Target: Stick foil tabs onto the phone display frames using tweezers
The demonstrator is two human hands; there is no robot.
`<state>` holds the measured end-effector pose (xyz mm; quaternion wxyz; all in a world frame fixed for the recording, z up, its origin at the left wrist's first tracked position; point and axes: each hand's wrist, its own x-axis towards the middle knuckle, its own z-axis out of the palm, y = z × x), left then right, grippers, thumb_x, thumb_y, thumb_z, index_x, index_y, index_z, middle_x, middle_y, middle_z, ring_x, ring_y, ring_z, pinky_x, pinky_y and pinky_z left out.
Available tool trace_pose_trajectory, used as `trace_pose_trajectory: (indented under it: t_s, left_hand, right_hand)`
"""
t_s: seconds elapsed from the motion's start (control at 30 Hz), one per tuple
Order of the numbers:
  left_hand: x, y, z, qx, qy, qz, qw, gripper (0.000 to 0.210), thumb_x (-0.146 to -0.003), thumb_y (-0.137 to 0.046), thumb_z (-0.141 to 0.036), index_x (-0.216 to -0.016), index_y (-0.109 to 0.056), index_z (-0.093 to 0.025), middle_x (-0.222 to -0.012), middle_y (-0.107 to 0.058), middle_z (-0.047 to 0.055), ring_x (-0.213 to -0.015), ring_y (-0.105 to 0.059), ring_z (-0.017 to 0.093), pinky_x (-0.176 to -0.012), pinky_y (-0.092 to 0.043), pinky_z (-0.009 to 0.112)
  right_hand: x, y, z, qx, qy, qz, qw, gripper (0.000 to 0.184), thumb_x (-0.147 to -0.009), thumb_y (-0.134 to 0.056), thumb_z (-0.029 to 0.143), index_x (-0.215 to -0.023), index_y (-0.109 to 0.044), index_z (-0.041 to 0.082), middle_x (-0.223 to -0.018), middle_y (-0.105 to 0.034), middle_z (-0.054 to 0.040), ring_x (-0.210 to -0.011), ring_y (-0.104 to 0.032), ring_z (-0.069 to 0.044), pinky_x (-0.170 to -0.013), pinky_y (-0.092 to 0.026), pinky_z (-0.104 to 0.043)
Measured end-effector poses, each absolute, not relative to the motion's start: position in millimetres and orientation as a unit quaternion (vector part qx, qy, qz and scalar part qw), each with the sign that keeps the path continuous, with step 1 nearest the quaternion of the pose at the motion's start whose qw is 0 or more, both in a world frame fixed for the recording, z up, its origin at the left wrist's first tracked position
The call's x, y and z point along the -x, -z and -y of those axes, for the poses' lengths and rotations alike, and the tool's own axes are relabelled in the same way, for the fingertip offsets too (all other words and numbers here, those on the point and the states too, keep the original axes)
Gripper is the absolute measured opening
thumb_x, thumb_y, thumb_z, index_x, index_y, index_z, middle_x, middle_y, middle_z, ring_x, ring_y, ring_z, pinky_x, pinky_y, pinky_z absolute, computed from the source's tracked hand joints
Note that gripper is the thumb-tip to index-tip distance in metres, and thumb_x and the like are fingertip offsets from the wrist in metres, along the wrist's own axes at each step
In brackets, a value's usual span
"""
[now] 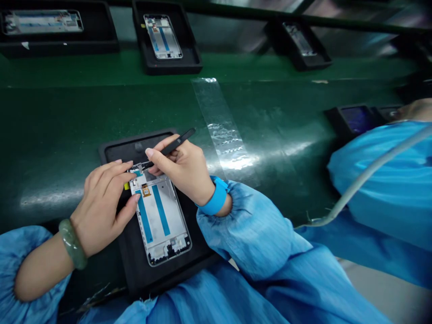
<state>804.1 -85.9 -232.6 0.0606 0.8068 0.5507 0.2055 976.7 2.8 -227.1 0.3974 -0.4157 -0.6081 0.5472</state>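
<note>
An opened phone frame (150,211) with two blue strips lies face up in a black foam tray (135,276). My left hand (101,204) holds it at the upper left edge, with thumb and fingertips pressed against the rim. Between the thumb and fingers of my right hand (184,168) is a pair of black tweezers (180,138). Their tips point down at the top end of the frame; whether they grip a part there is too small to tell. A yellow tab (127,186) sticks out at the frame's left side.
Along the far side stand more black trays with phone frames, at left (43,22), middle (163,37) and right (299,39). Clear tape (219,121) runs over the green bench (162,105). On my right is a co-worker's blue-clothed body (388,180), with a grey cable (367,173) in front.
</note>
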Motion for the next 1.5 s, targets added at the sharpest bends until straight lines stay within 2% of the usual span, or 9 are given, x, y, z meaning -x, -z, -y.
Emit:
trace_pose_trajectory:
  t_s: [0.47, 0.8, 0.93, 1.07, 1.27, 1.5]
  left_hand:
    - [-803.3, 232.5, 85.6, -0.813, -0.202, -0.544, 0.051, 0.031, -0.089, -0.048, -0.028, -0.116, -0.049, -0.013, -0.128, -0.050, 0.014, -0.124, -0.042, 0.030, -0.104, -0.034, 0.051]
    - [-805.4, 230.4, 84.1, -0.829, -0.165, -0.535, 0.013, 0.034, -0.088, -0.048, -0.025, -0.121, -0.053, -0.017, -0.127, -0.049, 0.013, -0.121, -0.042, 0.033, -0.098, -0.038, 0.054]
    - [-807.6, 227.1, 81.9, -0.827, -0.157, -0.540, 0.012, 0.034, -0.087, -0.048, -0.025, -0.119, -0.054, -0.017, -0.123, -0.051, 0.013, -0.118, -0.044, 0.033, -0.095, -0.040, 0.054]
    - [-808.7, 228.8, 81.3, -0.825, -0.164, -0.541, 0.005, 0.034, -0.086, -0.048, -0.025, -0.119, -0.054, -0.017, -0.122, -0.052, 0.013, -0.117, -0.045, 0.033, -0.094, -0.040, 0.054]
    - [-808.5, 234.1, 81.5, -0.822, -0.177, -0.541, -0.001, 0.034, -0.087, -0.047, -0.025, -0.118, -0.054, -0.016, -0.123, -0.051, 0.013, -0.117, -0.044, 0.033, -0.095, -0.039, 0.055]
    - [-808.9, 234.8, 82.3, -0.817, -0.173, -0.550, 0.006, 0.039, -0.088, -0.045, -0.026, -0.124, -0.050, -0.015, -0.124, -0.050, 0.013, -0.118, -0.044, 0.033, -0.097, -0.038, 0.055]
  right_hand:
    - [-976.6, 226.7, -1.9, 0.423, -0.526, 0.621, 0.397, 0.025, -0.075, -0.067, 0.040, -0.079, -0.054, 0.019, -0.065, -0.062, 0.0054, -0.058, -0.069, -0.012, -0.055, -0.055, -0.021]
    - [-977.2, 230.2, -2.2, 0.407, -0.488, 0.657, 0.406, 0.021, -0.076, -0.069, 0.034, -0.078, -0.056, 0.018, -0.065, -0.061, 0.0057, -0.056, -0.068, -0.010, -0.056, -0.054, -0.020]
    - [-977.2, 227.7, -2.6, 0.405, -0.464, 0.644, 0.454, 0.021, -0.077, -0.068, 0.035, -0.079, -0.055, 0.019, -0.066, -0.060, 0.0052, -0.057, -0.066, -0.009, -0.055, -0.055, -0.020]
    - [-976.9, 225.2, -9.5, 0.377, -0.491, 0.606, 0.499, 0.023, -0.079, -0.065, 0.039, -0.083, -0.052, 0.019, -0.073, -0.058, 0.0045, -0.061, -0.065, -0.008, -0.057, -0.056, -0.019]
    - [-976.5, 231.4, -21.2, 0.306, -0.489, 0.681, 0.450, 0.018, -0.084, -0.058, 0.034, -0.089, -0.049, 0.019, -0.082, -0.058, 0.0022, -0.075, -0.066, -0.009, -0.070, -0.056, -0.024]
    - [-977.5, 231.5, -20.7, 0.311, -0.460, 0.718, 0.420, 0.012, -0.084, -0.056, 0.028, -0.088, -0.048, 0.019, -0.081, -0.057, 0.0005, -0.071, -0.061, -0.010, -0.063, -0.052, -0.024]
